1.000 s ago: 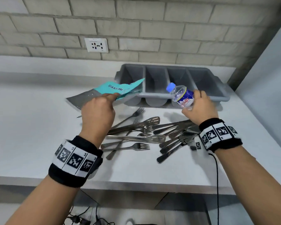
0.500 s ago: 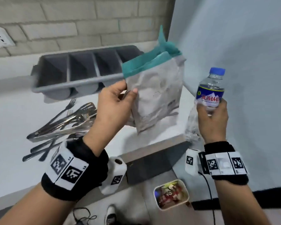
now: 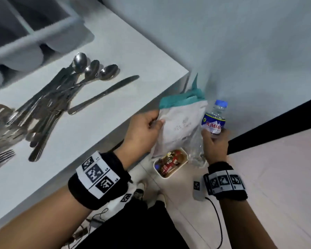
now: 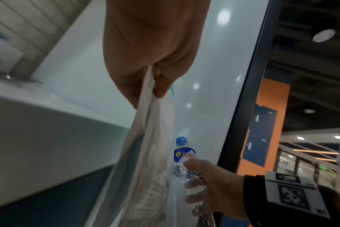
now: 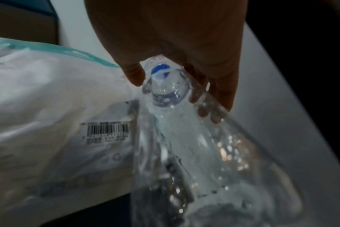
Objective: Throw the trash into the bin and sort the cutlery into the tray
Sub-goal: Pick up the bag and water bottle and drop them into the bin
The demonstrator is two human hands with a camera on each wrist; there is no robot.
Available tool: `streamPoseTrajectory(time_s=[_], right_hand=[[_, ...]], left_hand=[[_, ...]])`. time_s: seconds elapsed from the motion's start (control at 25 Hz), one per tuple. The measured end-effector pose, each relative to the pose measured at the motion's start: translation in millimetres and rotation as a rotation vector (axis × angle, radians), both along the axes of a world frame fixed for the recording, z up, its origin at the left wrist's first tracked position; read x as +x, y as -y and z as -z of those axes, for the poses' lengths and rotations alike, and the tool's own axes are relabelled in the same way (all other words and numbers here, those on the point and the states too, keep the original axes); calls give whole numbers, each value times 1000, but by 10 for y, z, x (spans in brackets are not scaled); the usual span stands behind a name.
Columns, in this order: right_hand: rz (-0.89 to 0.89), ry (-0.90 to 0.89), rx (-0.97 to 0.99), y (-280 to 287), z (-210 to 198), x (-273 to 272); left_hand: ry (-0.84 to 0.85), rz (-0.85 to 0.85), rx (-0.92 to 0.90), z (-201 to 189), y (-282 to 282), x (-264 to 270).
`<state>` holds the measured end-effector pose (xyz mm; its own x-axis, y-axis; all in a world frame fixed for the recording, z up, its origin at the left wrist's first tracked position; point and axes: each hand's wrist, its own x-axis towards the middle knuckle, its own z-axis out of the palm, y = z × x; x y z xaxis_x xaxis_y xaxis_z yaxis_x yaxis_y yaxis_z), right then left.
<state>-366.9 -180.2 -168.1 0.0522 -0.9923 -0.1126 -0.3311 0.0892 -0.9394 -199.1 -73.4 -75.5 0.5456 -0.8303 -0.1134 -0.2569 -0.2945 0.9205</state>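
Both arms reach out past the corner of the desk [image 3: 115, 51] and down toward the floor. The left hand [image 3: 142, 130] pinches the edge of the white bag with teal top [image 3: 180, 126], and the right hand [image 3: 215, 142] grips the water bottle [image 3: 214, 121] upright around its lower body. Compared to half a second ago, both hands are lower and the bin [image 3: 171, 163] on the floor is now directly under the bag and bottle. The cutlery [image 3: 57, 97] lies on the desk, well apart from the hands, beside the grey tray [image 3: 22, 38]
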Motion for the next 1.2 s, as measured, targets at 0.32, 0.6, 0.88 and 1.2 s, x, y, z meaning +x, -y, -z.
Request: streamPoseTrajectory(time_s=[0.32,0.6,0.88,1.2], right_hand=[[293,-11,367,-195,1371,-142],[360,29,487,-173,2650,-102],[310,54,491,-111,3802,-27],[201,-96,605,-165,5064,381]], left_hand=[[-65,166,275,1531,348,-97],[-57,276,407,2973,741,-288],[-415,175,414,4450,865,-193],[-419,68,602,5879,717,-147]])
